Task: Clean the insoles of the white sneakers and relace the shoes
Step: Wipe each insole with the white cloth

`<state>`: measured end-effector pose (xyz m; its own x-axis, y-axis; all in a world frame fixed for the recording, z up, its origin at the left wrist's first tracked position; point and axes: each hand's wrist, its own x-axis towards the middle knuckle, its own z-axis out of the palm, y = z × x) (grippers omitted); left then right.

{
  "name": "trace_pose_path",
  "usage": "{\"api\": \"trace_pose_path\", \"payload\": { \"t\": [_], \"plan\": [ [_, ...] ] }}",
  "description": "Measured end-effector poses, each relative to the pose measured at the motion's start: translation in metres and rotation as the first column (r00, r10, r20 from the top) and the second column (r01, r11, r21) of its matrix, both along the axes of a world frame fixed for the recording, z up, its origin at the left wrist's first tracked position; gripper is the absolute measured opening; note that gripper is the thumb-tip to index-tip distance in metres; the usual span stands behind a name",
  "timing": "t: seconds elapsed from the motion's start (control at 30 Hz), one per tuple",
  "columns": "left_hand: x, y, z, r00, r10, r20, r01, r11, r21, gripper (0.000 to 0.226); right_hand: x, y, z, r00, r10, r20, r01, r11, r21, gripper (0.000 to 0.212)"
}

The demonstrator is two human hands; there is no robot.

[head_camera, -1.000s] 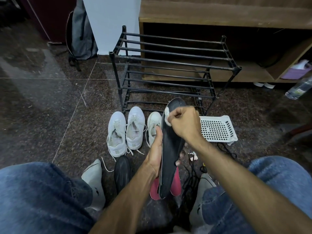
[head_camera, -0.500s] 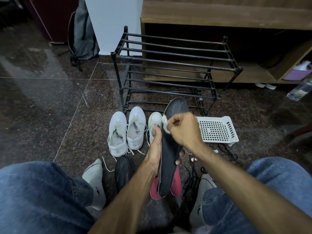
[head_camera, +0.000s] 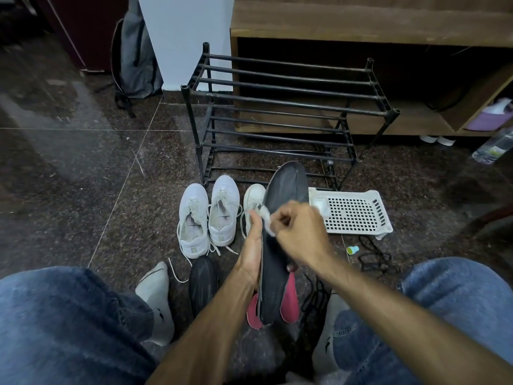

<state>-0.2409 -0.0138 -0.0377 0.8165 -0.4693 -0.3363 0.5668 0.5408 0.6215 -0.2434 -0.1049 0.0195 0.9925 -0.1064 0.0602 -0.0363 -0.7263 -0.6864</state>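
Note:
My left hand [head_camera: 252, 254] holds a long dark insole [head_camera: 280, 245] upright by its left edge, toe end up. My right hand [head_camera: 299, 232] pinches a small white wipe [head_camera: 267, 218] and presses it against the insole's middle. A pair of white sneakers [head_camera: 206, 218] with loose laces stands on the floor just left of the insole. A third white sneaker [head_camera: 253, 200] shows partly behind my left hand. A pink insole [head_camera: 289, 301] lies under the dark one, and another dark insole [head_camera: 202, 282] lies on the floor near my left foot.
A black metal shoe rack [head_camera: 286, 107] stands behind the sneakers, in front of a wooden cabinet. A white perforated plastic tray [head_camera: 358, 215] lies to the right, with black laces [head_camera: 372, 257] and a small teal cap [head_camera: 353, 249] near it. My socked feet and jeans-clad knees frame the bottom.
My right hand with the wipe has slid down the insole from near its toe end to its middle. The left hand has kept its hold.

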Motion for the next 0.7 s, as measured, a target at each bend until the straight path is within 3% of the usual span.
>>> {"api": "trace_pose_path", "payload": {
  "t": [0.1,0.2,0.3,0.37,0.47,0.57,0.63,0.7],
  "plan": [
    [-0.001,0.001,0.0,0.994,0.107,-0.017,-0.107,0.994,0.008,0.081,-0.024,0.006,-0.006,0.997,0.081,0.013,-0.081,0.996,-0.023,0.017],
    [-0.005,-0.002,0.004,0.997,-0.066,-0.041,0.065,0.998,-0.028,0.092,0.007,-0.006,-0.005,0.996,-0.009,0.087,0.021,0.99,-0.136,0.014],
    [-0.003,-0.004,-0.001,0.988,-0.151,-0.031,0.149,0.987,-0.064,0.094,0.039,-0.017,0.005,0.985,-0.157,0.073,0.163,0.983,-0.084,0.015],
    [-0.002,-0.002,0.0,0.988,-0.154,-0.025,0.152,0.986,-0.062,0.092,0.038,-0.014,0.005,0.988,-0.141,0.06,0.145,0.987,-0.072,0.016],
    [-0.001,0.0,0.001,0.999,-0.031,-0.042,0.031,0.999,0.013,0.085,0.005,0.0,-0.005,1.0,-0.003,0.02,0.003,1.0,-0.025,0.017],
    [0.001,0.003,-0.006,0.994,0.101,0.047,-0.107,0.979,0.172,0.076,-0.02,0.005,-0.013,0.997,0.065,-0.037,-0.065,0.998,0.016,0.018],
    [0.0,0.003,-0.004,0.999,0.04,0.027,-0.044,0.986,0.163,0.088,-0.013,0.0,-0.012,0.987,0.024,-0.16,0.004,0.985,0.172,0.019],
    [-0.001,0.001,0.001,0.999,-0.037,-0.029,0.039,0.993,0.108,0.097,-0.002,-0.007,-0.006,0.954,0.031,-0.299,0.109,0.892,0.439,0.019]
  ]
}}
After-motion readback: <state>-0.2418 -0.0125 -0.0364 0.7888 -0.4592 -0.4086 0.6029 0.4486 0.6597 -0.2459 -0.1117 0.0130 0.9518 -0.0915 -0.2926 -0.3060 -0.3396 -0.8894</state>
